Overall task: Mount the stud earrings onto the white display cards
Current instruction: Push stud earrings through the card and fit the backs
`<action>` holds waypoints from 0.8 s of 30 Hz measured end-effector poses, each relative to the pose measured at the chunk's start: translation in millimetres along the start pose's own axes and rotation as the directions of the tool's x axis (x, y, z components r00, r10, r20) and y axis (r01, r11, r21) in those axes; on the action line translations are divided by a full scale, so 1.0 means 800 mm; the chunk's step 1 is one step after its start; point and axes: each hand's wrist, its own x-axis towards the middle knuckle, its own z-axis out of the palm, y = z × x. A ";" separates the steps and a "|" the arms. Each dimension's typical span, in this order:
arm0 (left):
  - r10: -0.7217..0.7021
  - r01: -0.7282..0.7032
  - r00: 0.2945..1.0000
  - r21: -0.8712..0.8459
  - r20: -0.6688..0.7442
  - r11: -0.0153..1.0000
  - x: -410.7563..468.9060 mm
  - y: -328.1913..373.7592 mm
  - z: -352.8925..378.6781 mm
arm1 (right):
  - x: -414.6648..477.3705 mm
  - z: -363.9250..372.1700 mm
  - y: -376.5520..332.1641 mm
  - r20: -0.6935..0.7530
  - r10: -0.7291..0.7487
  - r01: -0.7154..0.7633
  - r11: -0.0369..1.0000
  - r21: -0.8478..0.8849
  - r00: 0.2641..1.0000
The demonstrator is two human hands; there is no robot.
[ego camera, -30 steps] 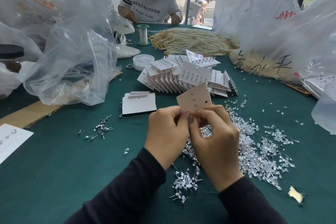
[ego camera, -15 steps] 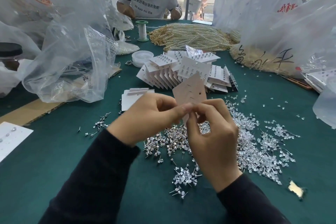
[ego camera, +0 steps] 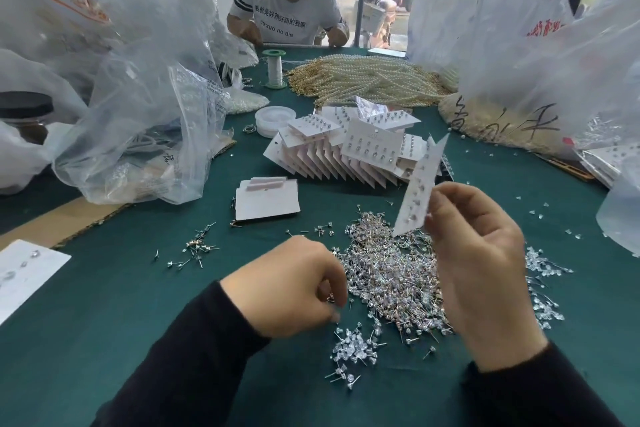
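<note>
My right hand [ego camera: 474, 253] pinches a white display card [ego camera: 420, 187] by its lower edge and holds it upright, edge-on to me, above the heap of stud earrings [ego camera: 391, 274]. Several studs sit in the card. My left hand [ego camera: 291, 288] is down on the green cloth at the heap's left edge, fingers curled over the studs; whether it holds one is hidden. A smaller cluster of clear-headed studs [ego camera: 353, 350] lies just in front of it.
A fanned stack of filled cards [ego camera: 346, 152] stands behind the heap, with blank cards [ego camera: 266, 201] to its left. A few loose studs [ego camera: 194, 250] lie at the left. Plastic bags [ego camera: 138, 107] crowd both sides. Pearl strands [ego camera: 367, 80] and another person [ego camera: 284, 10] are at the far end.
My left hand let go of the card and dropped to the stud heap. My right hand turned the card edge-on and lifted it to the right.
</note>
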 end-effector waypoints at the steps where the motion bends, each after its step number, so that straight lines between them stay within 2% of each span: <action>1: 0.027 -0.028 0.999 -0.019 -0.045 0.999 -0.006 0.001 0.002 | 0.003 -0.006 -0.004 0.028 0.063 -0.066 0.994 0.089 0.998; 4: 0.045 -0.052 0.991 -0.048 -0.125 0.998 -0.030 0.009 0.023 | 0.008 -0.020 -0.007 0.147 0.241 -0.270 0.936 0.225 0.959; 7: -0.054 0.037 0.983 -0.099 -0.177 0.994 -0.056 0.015 0.050 | 0.006 -0.026 0.002 0.260 0.447 -0.514 0.788 0.338 0.856; 10: -0.167 0.133 0.957 -0.153 -0.238 0.979 -0.079 0.028 0.068 | 0.001 -0.031 0.005 0.407 0.505 -0.643 0.670 0.372 0.761; 12: -0.163 0.127 0.918 -0.121 -0.362 0.984 -0.090 0.030 0.085 | 0.000 -0.035 0.003 0.468 0.484 -0.660 0.660 0.359 0.739; 14: -0.185 0.135 0.847 -0.135 -0.498 0.982 -0.096 0.036 0.097 | 0.000 -0.038 0.004 0.486 0.476 -0.666 0.646 0.373 0.733; 16: -0.220 0.157 0.795 -0.158 -0.566 0.975 -0.096 0.040 0.106 | 0.000 -0.039 0.004 0.498 0.474 -0.674 0.633 0.381 0.727; 24: -0.329 0.265 0.758 -0.195 -0.564 0.944 -0.087 0.052 0.107 | 0.001 -0.046 0.006 0.536 0.443 -0.673 0.640 0.372 0.718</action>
